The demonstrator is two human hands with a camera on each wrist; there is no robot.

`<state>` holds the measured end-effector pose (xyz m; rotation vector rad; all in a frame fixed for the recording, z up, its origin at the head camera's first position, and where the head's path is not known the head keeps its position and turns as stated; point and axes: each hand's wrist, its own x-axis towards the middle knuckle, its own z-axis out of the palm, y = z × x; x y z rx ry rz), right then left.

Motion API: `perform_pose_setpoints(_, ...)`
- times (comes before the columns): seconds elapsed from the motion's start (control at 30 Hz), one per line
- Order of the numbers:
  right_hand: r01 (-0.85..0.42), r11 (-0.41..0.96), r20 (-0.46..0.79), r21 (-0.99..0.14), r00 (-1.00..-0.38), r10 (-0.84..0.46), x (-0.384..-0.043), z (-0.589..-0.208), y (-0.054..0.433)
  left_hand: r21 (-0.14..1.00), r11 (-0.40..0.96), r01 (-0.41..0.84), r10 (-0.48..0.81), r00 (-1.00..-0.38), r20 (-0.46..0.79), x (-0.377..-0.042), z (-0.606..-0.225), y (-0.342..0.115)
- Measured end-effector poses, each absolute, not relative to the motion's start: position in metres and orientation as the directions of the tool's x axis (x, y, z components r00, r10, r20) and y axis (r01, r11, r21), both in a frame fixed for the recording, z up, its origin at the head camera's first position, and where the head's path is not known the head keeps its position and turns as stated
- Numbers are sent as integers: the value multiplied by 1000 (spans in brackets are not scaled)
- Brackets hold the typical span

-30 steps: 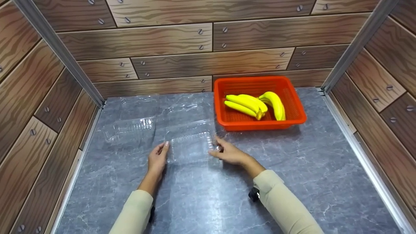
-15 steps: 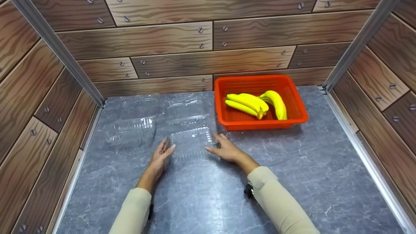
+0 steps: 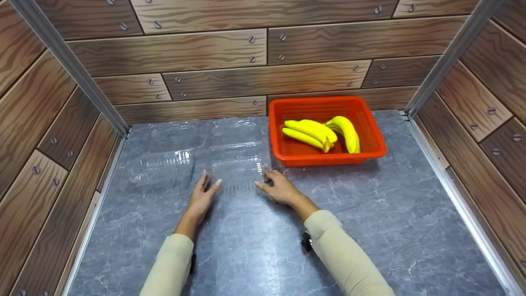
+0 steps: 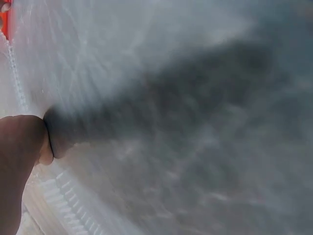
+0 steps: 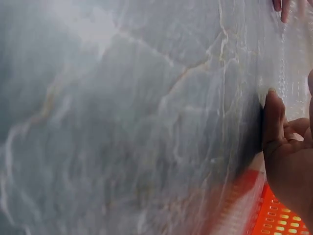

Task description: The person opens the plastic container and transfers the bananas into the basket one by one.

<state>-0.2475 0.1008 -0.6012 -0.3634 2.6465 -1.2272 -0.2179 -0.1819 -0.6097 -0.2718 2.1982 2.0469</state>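
A clear plastic clamshell box [image 3: 236, 170] lies with its lid folded back in the middle of the grey tabletop. My left hand [image 3: 201, 198] is at its near left corner, thumb and fingers spread apart. On the other side, my right hand [image 3: 281, 189] has its thumb and fingers extended at the right edge. The left wrist view shows part of the left hand [image 4: 19, 161] beside the ribbed plastic. In the right wrist view, the right hand [image 5: 288, 156] is near the transparent wall, its thumb straight.
Another clear clamshell box [image 3: 160, 166] lies on the left, lid folded back. At the back right stands a red plastic basket [image 3: 328, 159] with a bunch of yellow bananas [image 3: 310, 133] and a further banana bunch [image 3: 347, 133] inside. Wood-patterned walls [image 3: 213, 88] enclose the tabletop [image 3: 370, 230].
The middle box has slid away from the person, toward the back, with both hands following at its sides. The left thumb has moved off the side edge and now stands spread out.
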Motion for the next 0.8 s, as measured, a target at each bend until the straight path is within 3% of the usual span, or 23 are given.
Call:
perform_pose_setpoints(0.3, -144, 699, -35, -700, -971, -235, -256, -606, 82, 975, 87, -205, -87, -976, -197, -227, -612, -180)
perform_pose_setpoints(0.57, 42, 492, -146, -870, -974, -175, -262, -613, 89, 974, 109, -198, -105, -977, -187, -227, -612, -179)
perform_pose_setpoints(0.8, 54, 431, -154, -901, -968, -200, -260, -614, 92, 976, 128, -174, -136, -978, -157, -227, -614, -175)
